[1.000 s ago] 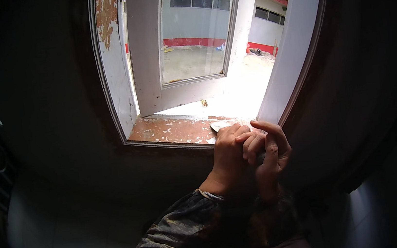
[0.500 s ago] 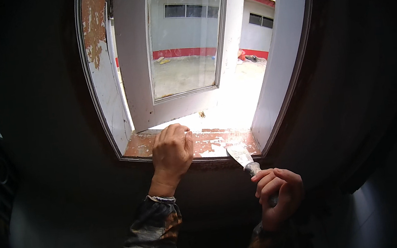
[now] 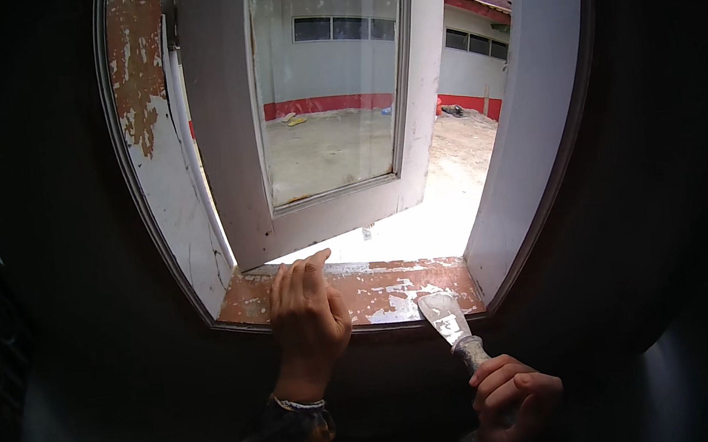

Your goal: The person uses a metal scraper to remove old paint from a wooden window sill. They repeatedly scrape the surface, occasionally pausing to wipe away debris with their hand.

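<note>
A paint scraper (image 3: 445, 319) with a worn, paint-smeared handle is gripped in my right hand (image 3: 514, 398). Its wide blade lies against the right front part of the window sill (image 3: 379, 290), where white paint flakes off a reddish-brown layer. Over the left part of the sill rests my left hand (image 3: 308, 320), empty, with fingers stretched out and close together, pointing toward the window. The hand hides the sill beneath it. Above the sill, a white casement sash (image 3: 226, 131) with a glass pane stands swung outward.
The left jamb (image 3: 155, 147) has peeling paint with brown patches; the right jamb (image 3: 517, 115) is pale and smooth. Outside are bright ground (image 3: 460, 152) and a white building (image 3: 358, 68) with a red band. The wall around the frame is very dark.
The whole view has shifted, so the sill and both hands sit lower in the picture. My left hand's curled fingers have straightened. The scraper stays in my right hand at the sill's right end.
</note>
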{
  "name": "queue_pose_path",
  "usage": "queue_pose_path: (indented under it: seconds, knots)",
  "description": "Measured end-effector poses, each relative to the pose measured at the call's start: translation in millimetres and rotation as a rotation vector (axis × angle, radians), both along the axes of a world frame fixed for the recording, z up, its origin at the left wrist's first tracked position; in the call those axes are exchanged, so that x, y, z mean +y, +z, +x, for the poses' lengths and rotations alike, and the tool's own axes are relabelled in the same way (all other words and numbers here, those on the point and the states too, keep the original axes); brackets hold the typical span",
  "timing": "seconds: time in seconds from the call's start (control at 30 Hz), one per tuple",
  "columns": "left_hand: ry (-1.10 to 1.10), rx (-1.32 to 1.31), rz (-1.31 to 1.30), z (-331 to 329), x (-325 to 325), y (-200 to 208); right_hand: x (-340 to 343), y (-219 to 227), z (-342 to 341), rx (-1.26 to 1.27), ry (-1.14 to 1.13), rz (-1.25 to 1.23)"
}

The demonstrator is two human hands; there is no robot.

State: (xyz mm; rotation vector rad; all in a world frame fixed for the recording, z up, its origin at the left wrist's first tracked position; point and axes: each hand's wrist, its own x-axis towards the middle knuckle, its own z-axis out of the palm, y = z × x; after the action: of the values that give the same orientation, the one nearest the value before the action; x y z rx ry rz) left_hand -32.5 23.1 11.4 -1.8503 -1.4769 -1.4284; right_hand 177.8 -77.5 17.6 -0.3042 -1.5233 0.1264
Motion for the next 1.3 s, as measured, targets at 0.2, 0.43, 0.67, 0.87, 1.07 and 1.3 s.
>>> queue_pose_path:
  seconds: [0.2, 0.43, 0.67, 0.87, 1.07, 1.3]
  knots:
    - [0.005, -0.008, 0.079, -1.6, -1.1, -6.2, 2.0, 2.2, -0.4, 0.032, 0.14, 0.025]
    - [-0.3, -0.271, 0.433, -17.6, -2.3, -31.2, 6.2, 5.6, 6.7, 0.069, 0.188, 0.023]
    - [-0.443, -0.328, 0.647, -17.1, 9.1, -43.8, 14.2, -3.1, 15.7, 0.156, 0.288, 0.031]
    - [-0.464, -0.339, 0.629, -17.5, 5.0, -44.6, 18.0, -8.8, 13.8, 0.119, 0.287, 0.043]
    - [-0.447, -0.237, 0.596, -19.5, 3.5, -37.9, 19.6, -6.7, 2.0, 0.114, 0.24, 0.04]
    - [-0.379, -0.25, 0.492, -15.8, 1.8, -30.4, 4.9, -0.6, -16.2, 0.024, -0.081, -0.085]
